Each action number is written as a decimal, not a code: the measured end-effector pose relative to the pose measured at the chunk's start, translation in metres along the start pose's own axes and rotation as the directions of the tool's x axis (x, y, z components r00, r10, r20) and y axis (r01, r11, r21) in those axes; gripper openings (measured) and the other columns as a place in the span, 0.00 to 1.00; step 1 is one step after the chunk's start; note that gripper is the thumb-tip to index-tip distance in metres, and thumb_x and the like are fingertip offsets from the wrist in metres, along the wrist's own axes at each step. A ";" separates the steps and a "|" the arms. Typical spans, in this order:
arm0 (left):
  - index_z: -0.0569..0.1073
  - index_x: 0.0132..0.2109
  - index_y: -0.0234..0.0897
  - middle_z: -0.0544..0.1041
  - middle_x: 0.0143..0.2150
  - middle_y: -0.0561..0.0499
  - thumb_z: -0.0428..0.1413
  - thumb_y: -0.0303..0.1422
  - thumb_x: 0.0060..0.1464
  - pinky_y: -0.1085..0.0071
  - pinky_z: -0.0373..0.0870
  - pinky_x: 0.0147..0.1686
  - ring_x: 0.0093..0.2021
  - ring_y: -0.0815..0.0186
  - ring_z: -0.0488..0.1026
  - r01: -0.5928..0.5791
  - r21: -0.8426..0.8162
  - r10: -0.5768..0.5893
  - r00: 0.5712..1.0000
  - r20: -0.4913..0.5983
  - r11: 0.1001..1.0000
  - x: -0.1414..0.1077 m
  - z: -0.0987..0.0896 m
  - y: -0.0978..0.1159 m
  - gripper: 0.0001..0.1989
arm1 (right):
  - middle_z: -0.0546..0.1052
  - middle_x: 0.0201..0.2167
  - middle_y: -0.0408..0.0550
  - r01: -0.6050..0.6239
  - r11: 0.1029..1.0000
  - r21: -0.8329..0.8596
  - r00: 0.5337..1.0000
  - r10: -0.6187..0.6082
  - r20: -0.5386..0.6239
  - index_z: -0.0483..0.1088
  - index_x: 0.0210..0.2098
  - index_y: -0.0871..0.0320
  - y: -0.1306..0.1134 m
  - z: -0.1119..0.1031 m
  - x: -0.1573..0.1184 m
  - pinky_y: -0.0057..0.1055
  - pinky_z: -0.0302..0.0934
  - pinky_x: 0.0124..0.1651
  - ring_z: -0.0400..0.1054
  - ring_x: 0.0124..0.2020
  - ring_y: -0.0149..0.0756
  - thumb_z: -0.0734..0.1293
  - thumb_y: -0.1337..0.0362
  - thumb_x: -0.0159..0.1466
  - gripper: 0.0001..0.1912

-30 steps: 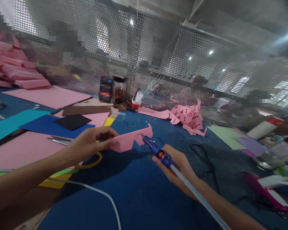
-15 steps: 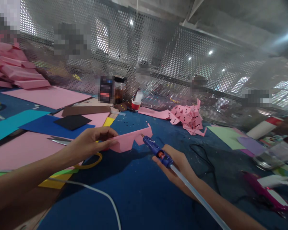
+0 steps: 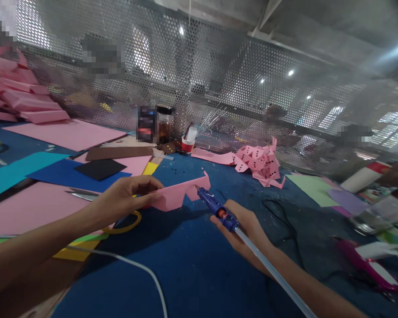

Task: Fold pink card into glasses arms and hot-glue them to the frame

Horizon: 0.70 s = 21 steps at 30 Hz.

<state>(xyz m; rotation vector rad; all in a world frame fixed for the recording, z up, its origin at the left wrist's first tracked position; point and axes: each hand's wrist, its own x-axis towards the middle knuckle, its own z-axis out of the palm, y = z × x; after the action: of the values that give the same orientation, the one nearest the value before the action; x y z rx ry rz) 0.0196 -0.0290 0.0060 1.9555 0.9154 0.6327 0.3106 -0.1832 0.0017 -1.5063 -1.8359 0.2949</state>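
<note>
Pinched at its left end by my left hand [image 3: 137, 192], a folded pink paper piece [image 3: 172, 196] with a notch in its lower edge is held above the blue table [image 3: 126, 291]. My right hand [image 3: 245, 229] is wrapped round a blue glue gun [image 3: 215, 205], and a long clear glue stick [image 3: 272, 267] sticks out of its back end. The gun's nozzle is at the paper, just right of the notch; whether it touches I cannot tell. Under my left hand lie scissors with yellow handles [image 3: 128, 224], partly hidden by the wrist.
Pink sheets [image 3: 29, 207], a blue sheet [image 3: 58, 174] and a black piece [image 3: 101, 169] lie left. Dotted pink pieces [image 3: 260, 163] are heaped behind. A paper cup [image 3: 188, 145] and a jar [image 3: 165, 126] stand by the mesh wall. A white cable [image 3: 146, 267] crosses in front.
</note>
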 end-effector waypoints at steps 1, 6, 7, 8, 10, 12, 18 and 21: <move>0.79 0.45 0.38 0.82 0.38 0.48 0.61 0.50 0.59 0.67 0.73 0.40 0.40 0.62 0.76 0.000 0.000 0.000 1.000 -0.003 1.000 0.000 0.000 0.001 0.19 | 0.64 0.26 0.36 -0.006 1.000 -0.001 1.000 0.006 0.009 0.60 0.30 0.54 -0.001 0.000 0.000 0.26 0.49 0.28 0.55 0.24 0.27 0.68 0.66 0.65 0.11; 0.79 0.44 0.38 0.81 0.36 0.49 0.62 0.50 0.58 0.69 0.71 0.36 0.37 0.63 0.75 -0.002 -0.027 0.001 1.000 -0.008 1.000 0.001 0.000 -0.001 0.19 | 0.63 0.25 0.37 -0.049 0.998 0.040 0.999 0.048 0.018 0.59 0.29 0.54 -0.011 -0.004 0.001 0.25 0.50 0.27 0.55 0.24 0.27 0.69 0.60 0.66 0.15; 0.79 0.43 0.39 0.80 0.35 0.50 0.62 0.51 0.58 0.69 0.71 0.35 0.36 0.63 0.75 -0.002 -0.041 0.001 1.000 -0.013 0.999 0.001 0.000 -0.003 0.19 | 0.62 0.24 0.37 -0.073 0.995 0.074 0.997 0.072 0.014 0.59 0.28 0.54 -0.012 -0.004 0.001 0.25 0.51 0.27 0.55 0.24 0.27 0.69 0.58 0.66 0.17; 0.79 0.42 0.39 0.80 0.35 0.50 0.63 0.51 0.57 0.70 0.70 0.33 0.36 0.63 0.75 0.000 -0.060 -0.001 1.000 -0.018 0.998 0.002 0.001 -0.004 0.20 | 0.62 0.24 0.37 -0.107 0.988 0.114 0.994 0.105 0.020 0.60 0.28 0.54 -0.013 -0.004 0.000 0.25 0.52 0.26 0.55 0.24 0.27 0.69 0.55 0.67 0.17; 0.79 0.42 0.38 0.80 0.35 0.49 0.64 0.52 0.55 0.70 0.70 0.33 0.36 0.62 0.75 0.015 -0.103 -0.018 0.999 -0.028 0.995 0.005 0.000 -0.007 0.21 | 0.63 0.23 0.37 -0.189 0.962 0.196 0.982 0.185 0.040 0.64 0.29 0.55 -0.011 -0.003 0.000 0.25 0.54 0.25 0.56 0.23 0.28 0.69 0.51 0.67 0.18; 0.79 0.43 0.37 0.81 0.36 0.48 0.65 0.51 0.54 0.70 0.71 0.35 0.37 0.62 0.76 0.020 -0.146 -0.026 0.999 -0.039 0.989 0.007 -0.004 -0.007 0.21 | 0.67 0.24 0.40 -0.272 0.925 0.267 0.962 0.264 0.063 0.70 0.33 0.56 -0.006 -0.002 0.001 0.26 0.57 0.24 0.60 0.24 0.29 0.70 0.47 0.67 0.18; 0.79 0.42 0.37 0.79 0.34 0.55 0.67 0.42 0.56 0.73 0.69 0.40 0.36 0.69 0.73 0.028 -0.252 -0.079 0.978 -0.195 0.967 0.011 -0.029 -0.006 0.13 | 0.75 0.29 0.42 -0.286 0.846 0.451 0.958 0.266 0.108 0.72 0.38 0.56 0.004 -0.014 0.029 0.27 0.62 0.24 0.61 0.20 0.26 0.70 0.46 0.67 0.19; 0.79 0.43 0.37 0.79 0.36 0.55 0.67 0.40 0.57 0.72 0.70 0.42 0.37 0.69 0.72 0.032 -0.302 -0.134 0.937 -0.323 0.953 0.014 -0.041 -0.012 0.13 | 0.75 0.28 0.41 -0.257 0.822 0.508 0.966 0.231 0.114 0.71 0.38 0.56 0.006 -0.024 0.051 0.28 0.63 0.25 0.61 0.19 0.25 0.70 0.47 0.67 0.18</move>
<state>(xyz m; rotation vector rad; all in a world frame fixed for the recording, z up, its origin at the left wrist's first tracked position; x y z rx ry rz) -0.0053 0.0064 0.0170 1.5593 1.0410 1.0180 0.3280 -0.1406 0.0349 -1.3426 -1.4281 0.8865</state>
